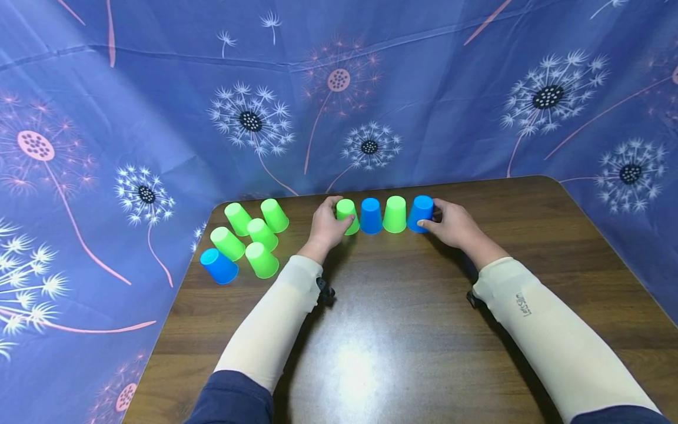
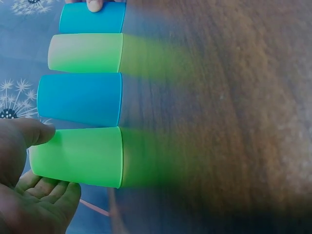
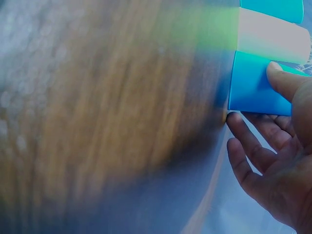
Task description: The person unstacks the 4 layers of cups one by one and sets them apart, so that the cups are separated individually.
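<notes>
Four upside-down cups stand in a row near the table's far edge, green and blue in turn. My left hand (image 1: 326,227) holds the green cup (image 1: 346,215) at the row's left end, thumb on its near side and fingers along its outer side. At the right end, my right hand (image 1: 454,224) grips a blue cup (image 3: 256,87), its thumb pressed to the near wall and the fingers at the outer side. Between these stand another blue cup (image 1: 371,216) and another green cup (image 1: 394,215). Only narrow gaps separate the cups in the left wrist view.
To the left, several green cups (image 1: 262,260) stand upside down in a loose group, with one blue cup (image 1: 219,266) at its near left corner. The wooden table (image 1: 402,330) ends at a patterned blue cloth (image 1: 450,135) hanging behind it.
</notes>
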{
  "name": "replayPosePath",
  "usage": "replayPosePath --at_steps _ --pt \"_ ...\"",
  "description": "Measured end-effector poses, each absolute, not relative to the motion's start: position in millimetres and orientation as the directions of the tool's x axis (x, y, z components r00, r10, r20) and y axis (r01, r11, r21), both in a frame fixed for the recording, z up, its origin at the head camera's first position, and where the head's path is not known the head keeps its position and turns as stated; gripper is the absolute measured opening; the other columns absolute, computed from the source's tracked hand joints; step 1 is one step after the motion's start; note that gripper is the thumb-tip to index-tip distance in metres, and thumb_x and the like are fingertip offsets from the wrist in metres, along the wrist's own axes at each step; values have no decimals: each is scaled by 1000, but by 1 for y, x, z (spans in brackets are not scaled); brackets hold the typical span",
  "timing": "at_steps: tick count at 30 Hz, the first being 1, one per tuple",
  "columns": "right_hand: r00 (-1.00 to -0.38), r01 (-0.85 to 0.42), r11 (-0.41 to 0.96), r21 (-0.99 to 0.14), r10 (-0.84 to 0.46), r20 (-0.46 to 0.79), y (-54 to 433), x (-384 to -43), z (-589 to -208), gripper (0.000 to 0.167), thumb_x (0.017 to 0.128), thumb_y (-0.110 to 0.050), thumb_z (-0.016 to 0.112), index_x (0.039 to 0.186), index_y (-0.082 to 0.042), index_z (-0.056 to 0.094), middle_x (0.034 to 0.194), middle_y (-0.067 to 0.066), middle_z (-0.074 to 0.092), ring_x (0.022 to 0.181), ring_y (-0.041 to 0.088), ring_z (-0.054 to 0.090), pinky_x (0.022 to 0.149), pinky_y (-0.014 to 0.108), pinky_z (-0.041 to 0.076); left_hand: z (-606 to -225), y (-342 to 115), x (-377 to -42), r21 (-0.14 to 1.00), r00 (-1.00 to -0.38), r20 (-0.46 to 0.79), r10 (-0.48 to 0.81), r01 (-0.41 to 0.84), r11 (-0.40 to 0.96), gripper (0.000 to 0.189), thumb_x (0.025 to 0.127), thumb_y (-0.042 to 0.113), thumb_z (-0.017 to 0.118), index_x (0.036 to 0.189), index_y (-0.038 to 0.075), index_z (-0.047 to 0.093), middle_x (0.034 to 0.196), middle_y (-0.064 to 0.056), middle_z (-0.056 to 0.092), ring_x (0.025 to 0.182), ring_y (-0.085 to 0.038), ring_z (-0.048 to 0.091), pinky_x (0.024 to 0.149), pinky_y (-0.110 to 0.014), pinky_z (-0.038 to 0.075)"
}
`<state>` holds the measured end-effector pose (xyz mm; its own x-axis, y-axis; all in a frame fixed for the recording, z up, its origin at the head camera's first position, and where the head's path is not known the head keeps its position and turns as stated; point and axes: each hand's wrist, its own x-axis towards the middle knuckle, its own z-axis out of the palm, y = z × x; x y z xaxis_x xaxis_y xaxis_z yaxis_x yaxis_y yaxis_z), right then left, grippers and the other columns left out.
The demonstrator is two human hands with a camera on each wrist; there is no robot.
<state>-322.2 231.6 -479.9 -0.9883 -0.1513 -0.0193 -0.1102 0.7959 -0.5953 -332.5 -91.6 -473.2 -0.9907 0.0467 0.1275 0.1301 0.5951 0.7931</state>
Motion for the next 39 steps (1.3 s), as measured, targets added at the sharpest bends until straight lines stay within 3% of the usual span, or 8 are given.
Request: replayPosePath --at_steps 18,27,39 --pt "-988 -111 799 -591 -155 -24 231 -322 -479 77 101 -40 71 155 6 41 136 30 60 127 49 56 105 67 46 -461 -112 -316 791 -984 172 40 162 590 56 95 21 80 144 7 57 136 -9 64 125 -26 60 104 -40 52" --pt "-986 -103 802 -588 -159 -44 233 -322 -480 83 101 -46 69 157 6 36 138 31 58 129 49 54 105 68 45 -450 -139 -295 801 -980 195 39 182 570 59 94 19 80 147 6 56 132 -10 65 114 -26 62 95 -40 55" --pt "-986 -108 809 -578 -162 -43 232 -323 -479 84 101 -47 68 157 6 36 136 32 58 127 51 55 103 70 45 -448 -181 -260 859 -981 192 23 179 479 57 95 12 78 145 1 55 140 -15 61 133 -31 57 107 -37 53"
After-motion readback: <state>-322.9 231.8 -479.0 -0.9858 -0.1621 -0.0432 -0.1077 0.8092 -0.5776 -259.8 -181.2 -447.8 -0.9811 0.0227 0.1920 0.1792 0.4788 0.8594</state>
